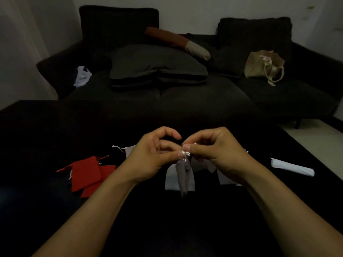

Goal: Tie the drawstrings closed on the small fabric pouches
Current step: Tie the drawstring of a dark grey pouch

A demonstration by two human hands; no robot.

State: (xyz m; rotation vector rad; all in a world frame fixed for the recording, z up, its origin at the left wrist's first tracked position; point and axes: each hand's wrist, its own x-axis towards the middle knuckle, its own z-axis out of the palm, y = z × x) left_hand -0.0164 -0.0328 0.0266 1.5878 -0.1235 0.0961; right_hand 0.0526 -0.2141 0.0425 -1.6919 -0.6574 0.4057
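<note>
A small grey fabric pouch [182, 176] hangs above the black table [46, 127], gathered at its neck. My left hand [154, 154] and my right hand [215, 149] meet over it, and both pinch its pale drawstring [184, 154] between thumb and fingertips. Flat white pouches lie under my hands, one [171, 179] right behind the grey pouch, another [225, 178] under my right wrist, a third [130, 150] behind my left hand with its string trailing left. Two red pouches [86, 174] lie overlapping to the left.
A rolled white piece [292, 166] lies at the table's right. Beyond the table stands a dark sofa [185, 97] with dark cushions [157, 65], a brown and beige bolster [178, 42], a beige tote bag [263, 64] and a white plastic bag [82, 76].
</note>
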